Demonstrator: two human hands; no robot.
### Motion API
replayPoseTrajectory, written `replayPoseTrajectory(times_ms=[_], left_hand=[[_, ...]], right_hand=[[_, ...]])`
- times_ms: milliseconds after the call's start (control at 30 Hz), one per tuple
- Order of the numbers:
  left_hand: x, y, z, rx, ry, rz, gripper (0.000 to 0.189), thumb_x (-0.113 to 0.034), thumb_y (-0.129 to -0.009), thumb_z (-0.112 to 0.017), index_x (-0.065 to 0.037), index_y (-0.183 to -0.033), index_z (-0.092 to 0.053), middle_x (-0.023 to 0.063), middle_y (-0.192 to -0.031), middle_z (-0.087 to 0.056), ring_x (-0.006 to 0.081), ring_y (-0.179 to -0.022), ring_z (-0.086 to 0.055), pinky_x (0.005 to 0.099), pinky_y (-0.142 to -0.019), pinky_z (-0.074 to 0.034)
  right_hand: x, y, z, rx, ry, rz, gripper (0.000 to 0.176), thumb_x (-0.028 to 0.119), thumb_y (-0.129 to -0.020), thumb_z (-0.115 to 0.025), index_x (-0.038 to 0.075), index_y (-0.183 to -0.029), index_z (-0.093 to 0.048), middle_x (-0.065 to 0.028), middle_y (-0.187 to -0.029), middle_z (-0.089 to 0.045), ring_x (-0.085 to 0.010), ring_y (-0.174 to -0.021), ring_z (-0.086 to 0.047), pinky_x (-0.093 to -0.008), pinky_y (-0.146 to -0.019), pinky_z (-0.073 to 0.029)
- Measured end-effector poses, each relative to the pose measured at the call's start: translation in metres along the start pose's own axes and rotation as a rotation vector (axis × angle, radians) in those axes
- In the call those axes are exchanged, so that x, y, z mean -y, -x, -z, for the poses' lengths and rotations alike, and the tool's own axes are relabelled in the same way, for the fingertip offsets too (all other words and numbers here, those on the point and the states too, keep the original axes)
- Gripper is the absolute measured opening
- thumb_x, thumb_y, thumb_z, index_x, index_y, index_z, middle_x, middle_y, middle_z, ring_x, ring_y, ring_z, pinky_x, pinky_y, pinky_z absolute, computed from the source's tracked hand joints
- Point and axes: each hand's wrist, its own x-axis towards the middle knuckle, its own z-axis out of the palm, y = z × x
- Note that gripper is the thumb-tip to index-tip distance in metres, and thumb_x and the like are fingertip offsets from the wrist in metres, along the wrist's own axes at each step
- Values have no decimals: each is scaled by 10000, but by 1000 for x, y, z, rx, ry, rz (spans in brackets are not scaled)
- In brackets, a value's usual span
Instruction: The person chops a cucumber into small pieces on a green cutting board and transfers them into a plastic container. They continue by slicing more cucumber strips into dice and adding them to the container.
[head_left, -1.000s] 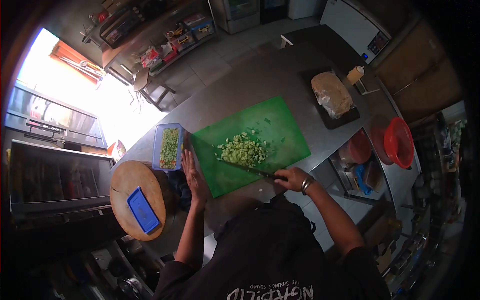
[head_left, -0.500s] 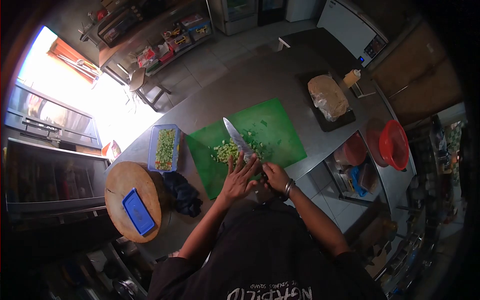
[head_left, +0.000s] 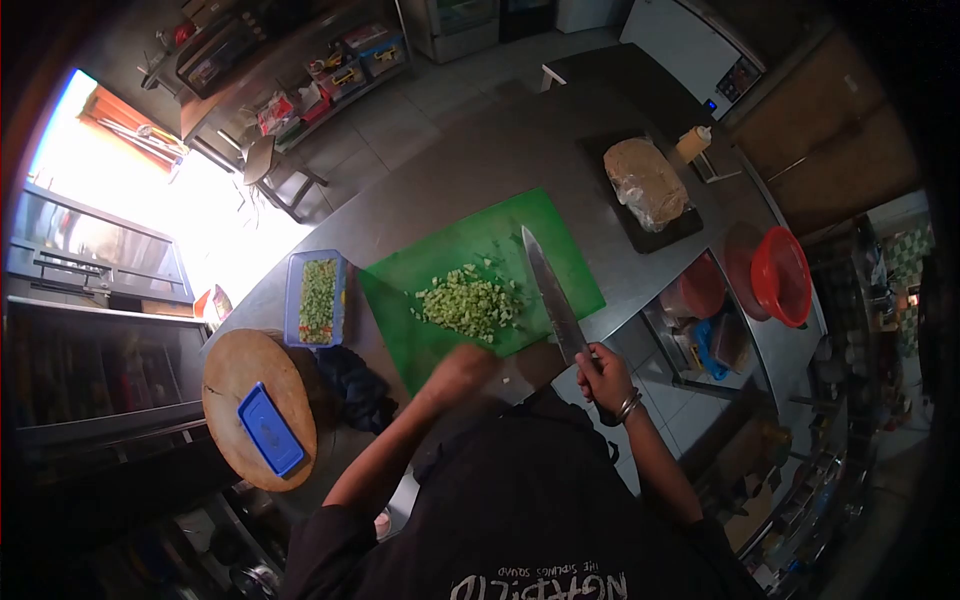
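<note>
My right hand (head_left: 603,378) is wrapped round the handle of a large kitchen knife (head_left: 548,287). The blade points away from me over the right part of a green cutting board (head_left: 440,250). A pile of chopped pale-green vegetable (head_left: 470,303) lies in the middle of the board, apart from the blade. My left hand (head_left: 467,372), smeared by motion, is at the board's near edge just below the pile; its fingers cannot be made out. Left of the board stands a blue plastic container (head_left: 291,300) filled with chopped green pieces and a few red bits.
A round wooden board (head_left: 230,400) bears a blue lid (head_left: 270,430), with a dark cloth (head_left: 350,388) beside it. At the back right, a plastic-wrapped tan block (head_left: 645,180) lies on a dark tray near a squeeze bottle (head_left: 694,144). A red basin (head_left: 781,278) sits at the right.
The knife has moved right, off the chopped pile, with my right hand. My left hand has left the blade and drawn back toward the board's near edge. The view has shifted slightly.
</note>
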Motion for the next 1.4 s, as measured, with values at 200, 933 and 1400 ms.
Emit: replayPoseTrajectory(times_ms=[200, 933, 1400], left_hand=[[-44, -9, -31, 215, -45, -70, 329, -116, -819, -612, -29, -1134, -649, 132, -1160, -592, 313, -1100, -584, 394, -925, -525], [14, 26, 38, -731, 8, 637, 132, -6, -881, -658, -27, -1010, -672, 168, -945, -643, 372, -918, -643, 427, -811, -521], [-9, -64, 16, -463, -222, 642, 702, -417, -897, -724, -89, -1466, -476, 224, -1544, -356, 449, -1481, -219, 545, -1209, -224]], right_hand=[[-13, -8, 6, -200, 719, 320, 317, 320, -996, -618, 37, -1139, -606, -145, -753, -708, -321, -646, -702, -417, -590, -556], [-52, -11, -40, -32, -10, -9, 265, 272, -1033, -582, 21, -1117, -590, -43, -670, -627, -93, -505, -593, -276, -451, -486], [-63, -15, -146, -5, -15, 21, 149, 179, -1009, -595, 35, -984, -567, -49, -644, -614, -128, -497, -593, -299, -452, -467]])
